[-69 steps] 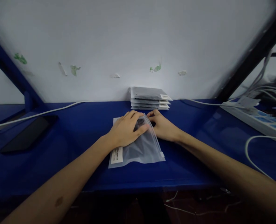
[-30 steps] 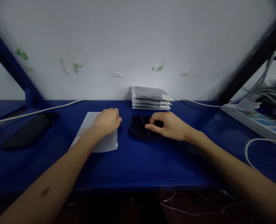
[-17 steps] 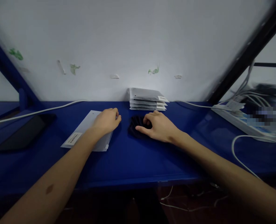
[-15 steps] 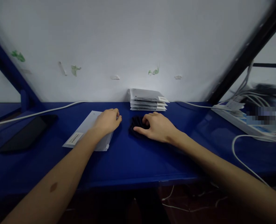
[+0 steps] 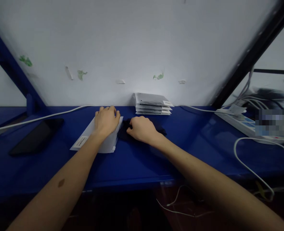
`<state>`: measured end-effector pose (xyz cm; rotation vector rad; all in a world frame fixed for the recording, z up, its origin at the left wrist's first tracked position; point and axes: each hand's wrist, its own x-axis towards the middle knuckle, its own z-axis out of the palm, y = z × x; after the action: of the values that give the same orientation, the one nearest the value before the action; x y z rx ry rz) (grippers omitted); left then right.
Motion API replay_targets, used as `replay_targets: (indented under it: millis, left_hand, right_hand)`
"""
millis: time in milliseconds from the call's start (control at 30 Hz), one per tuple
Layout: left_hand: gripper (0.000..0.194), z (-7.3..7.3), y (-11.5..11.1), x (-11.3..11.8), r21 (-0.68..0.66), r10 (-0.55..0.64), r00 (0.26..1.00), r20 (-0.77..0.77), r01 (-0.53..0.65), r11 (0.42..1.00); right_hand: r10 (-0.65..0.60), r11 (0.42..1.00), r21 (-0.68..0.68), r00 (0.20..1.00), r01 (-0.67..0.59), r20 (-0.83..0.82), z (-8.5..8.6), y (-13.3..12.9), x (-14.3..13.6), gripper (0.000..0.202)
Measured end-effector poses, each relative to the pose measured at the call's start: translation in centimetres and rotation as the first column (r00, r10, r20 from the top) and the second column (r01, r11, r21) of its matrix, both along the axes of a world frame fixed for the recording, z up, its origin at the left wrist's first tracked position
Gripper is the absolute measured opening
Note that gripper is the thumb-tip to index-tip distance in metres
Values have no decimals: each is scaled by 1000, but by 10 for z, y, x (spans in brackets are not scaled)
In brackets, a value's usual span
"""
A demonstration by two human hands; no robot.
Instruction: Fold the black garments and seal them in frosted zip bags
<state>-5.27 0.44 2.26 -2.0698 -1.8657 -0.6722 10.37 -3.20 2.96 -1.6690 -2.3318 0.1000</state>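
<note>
A frosted zip bag (image 5: 108,145) with a white label lies flat on the blue table. My left hand (image 5: 105,120) rests on its upper part, fingers bent and slightly apart. To the right, a dark piece of cloth (image 5: 124,133) lies bunched against the bag's right edge, and it spreads out past both sides of my right hand (image 5: 143,129). That hand is closed over the cloth with the fingers curled under. What kind of cloth it is, I cannot make out.
Several filled frosted bags form a stack (image 5: 153,99) against the wall. A dark phone-like slab (image 5: 37,136) lies at left. A white power strip (image 5: 243,125) with tangled cables stands at right. A white cable (image 5: 48,116) crosses the back left.
My right hand has moved left with the dark cloth, which now meets the bag's edge and lies more spread out. My left hand has shifted slightly up the bag.
</note>
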Motion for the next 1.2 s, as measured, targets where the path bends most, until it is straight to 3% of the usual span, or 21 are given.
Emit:
replay_targets:
  millis: [133, 233, 333, 433, 467, 533, 600, 700, 800, 867, 1200]
  left_hand:
    - [34, 3, 0, -3, 62, -21, 997, 78, 16, 998]
    - [35, 2, 0, 2, 71, -244, 967, 72, 239, 968]
    - [36, -3, -2, 7, -64, -504, 864, 7, 504, 862]
    - [39, -7, -4, 10, -201, -578, 816, -26, 562, 802]
    - [39, -7, -4, 10, -222, -572, 820, -30, 552, 804]
    - [38, -7, -5, 9, -238, -543, 839, -35, 520, 820]
    - [37, -6, -5, 7, -247, -513, 857, -42, 489, 837]
    - [35, -6, -4, 5, -255, -491, 870, -52, 464, 849]
    - [29, -8, -2, 2, -246, -454, 887, -84, 423, 872]
    - [22, -9, 0, 0, -240, -420, 900, -112, 386, 891]
    - [19, -7, -3, 4, -251, -312, 940, -137, 272, 929]
  right_hand:
    - [-43, 999, 12, 934, 50, -355, 4, 7, 13, 25]
    - [-122, 984, 31, 798, 173, -590, 13, 12, 54, 36]
    - [-252, 950, -22, 725, 311, -641, 19, 15, 109, 42]
    - [-385, 886, -4, 732, 463, -562, 13, 17, 157, 39]
    - [-407, 861, 38, 731, 507, -547, 9, 18, 169, 38]
    - [-355, 773, 242, 717, 586, -599, -1, 21, 185, 37]
    - [-254, 727, 415, 776, 547, -577, -13, 26, 193, 31]
    - [-128, 801, 499, 910, 330, -395, -30, 36, 194, 24]
    - [-54, 918, 377, 980, 124, -192, -45, 44, 194, 20]
    - [-22, 956, 288, 992, 56, -120, -53, 47, 196, 20]
    - [-77, 960, 251, 978, 126, -196, -54, 39, 201, 23]
